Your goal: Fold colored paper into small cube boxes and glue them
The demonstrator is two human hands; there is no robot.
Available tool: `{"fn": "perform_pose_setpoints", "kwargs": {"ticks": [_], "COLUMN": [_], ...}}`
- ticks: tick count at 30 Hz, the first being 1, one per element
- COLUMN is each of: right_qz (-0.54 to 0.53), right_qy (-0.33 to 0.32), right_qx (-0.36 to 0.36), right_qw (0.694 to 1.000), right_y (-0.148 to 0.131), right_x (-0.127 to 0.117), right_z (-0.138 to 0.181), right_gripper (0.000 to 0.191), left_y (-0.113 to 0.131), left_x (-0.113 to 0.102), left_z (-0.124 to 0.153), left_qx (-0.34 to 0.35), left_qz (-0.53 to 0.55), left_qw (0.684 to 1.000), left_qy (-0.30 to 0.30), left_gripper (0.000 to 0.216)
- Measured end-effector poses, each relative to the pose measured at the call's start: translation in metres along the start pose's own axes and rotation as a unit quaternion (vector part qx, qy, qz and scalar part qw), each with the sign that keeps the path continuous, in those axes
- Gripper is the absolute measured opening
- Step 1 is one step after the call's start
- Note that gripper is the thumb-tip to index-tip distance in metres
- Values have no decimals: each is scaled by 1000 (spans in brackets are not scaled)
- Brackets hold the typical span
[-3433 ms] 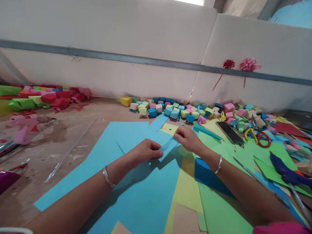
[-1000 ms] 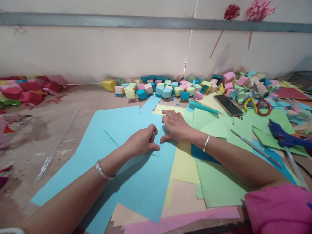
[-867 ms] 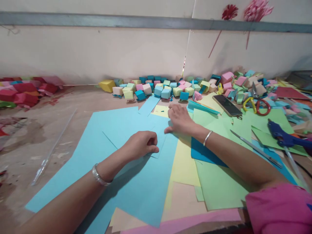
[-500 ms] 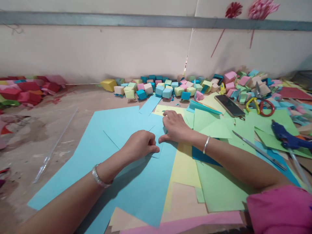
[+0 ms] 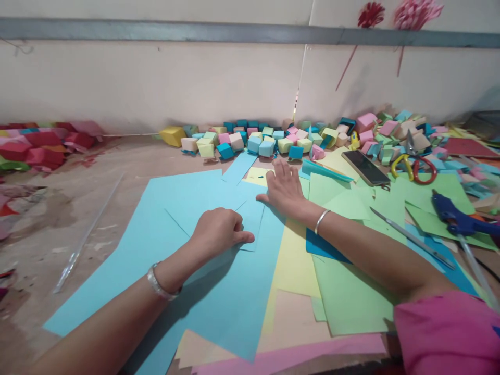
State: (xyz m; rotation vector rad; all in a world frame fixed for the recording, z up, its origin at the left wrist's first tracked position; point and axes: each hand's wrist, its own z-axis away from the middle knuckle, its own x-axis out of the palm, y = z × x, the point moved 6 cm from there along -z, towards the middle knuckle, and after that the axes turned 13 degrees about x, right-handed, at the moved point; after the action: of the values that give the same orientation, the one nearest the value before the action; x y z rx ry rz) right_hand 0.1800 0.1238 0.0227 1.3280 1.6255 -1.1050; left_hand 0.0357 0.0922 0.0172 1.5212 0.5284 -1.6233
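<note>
My left hand point(image 5: 219, 229) rests closed on a small cut piece of light blue paper point(image 5: 252, 224), its fingers curled and its thumb pointing right along the paper. The fingertips are hidden beneath the hand. This piece lies on larger light blue sheets point(image 5: 167, 297). Farther right and a little higher, my right hand point(image 5: 285, 186) is open, palm down with fingers stretched out, over the sheets near the piece's upper right side. Nothing is held in it. Beyond the hands lies a light blue paper strip point(image 5: 239, 167).
Folded paper boxes point(image 5: 266, 148) line the wall, with red and pink ones point(image 5: 45, 146) at left. On the right lie green sheets point(image 5: 355, 297), a phone point(image 5: 365, 167), scissors point(image 5: 425, 172), a craft knife point(image 5: 414, 238) and a blue glue gun point(image 5: 455, 214). A clear glue stick point(image 5: 84, 242) lies left.
My right hand has moved slightly up and away from my left hand, and its fingers have straightened out. My left hand has stayed nearly in place. More of the small blue piece shows.
</note>
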Motion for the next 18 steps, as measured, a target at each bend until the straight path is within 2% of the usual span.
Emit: {"fn": "perform_pose_setpoints", "kwargs": {"ticks": [2,4,5,7,9,11,12,14,16,18], "right_qz": [-14,-38,-43,-34,-10,-9,-23,-72,-111,-126], "right_qy": [-2,-27,-41,-46,-4,33,30,-22,-101,-161], "right_qx": [-42,-94,-98,-58,-3,8,-5,-50,-89,-98], "right_qw": [999,994,993,997,1000,999,999,996,985,974], "right_y": [-10,-22,-25,-18,-3,9,12,10,3,-4], "right_x": [-1,0,2,6,3,-3,-5,-4,1,7], "right_z": [3,9,10,5,-4,-10,-11,-8,0,7], "right_gripper": [47,47,47,49,49,43,36,29,33,38], "left_y": [2,3,3,4,4,4,4,5,4,3], "left_x": [-2,-3,-3,-3,-2,-3,-3,-4,-4,-4], "left_z": [1,1,1,1,1,1,1,2,2,3], "left_qx": [4,5,4,2,-1,2,4,4,3,1], "left_qz": [-12,-18,-20,-24,-27,-30,-31,-32,-22,-6], "left_qw": [1000,1000,1000,1000,1000,1000,1000,999,1000,1000], "left_qy": [7,11,12,12,7,3,3,5,9,13], "left_gripper": [40,39,39,41,42,43,43,44,44,42]}}
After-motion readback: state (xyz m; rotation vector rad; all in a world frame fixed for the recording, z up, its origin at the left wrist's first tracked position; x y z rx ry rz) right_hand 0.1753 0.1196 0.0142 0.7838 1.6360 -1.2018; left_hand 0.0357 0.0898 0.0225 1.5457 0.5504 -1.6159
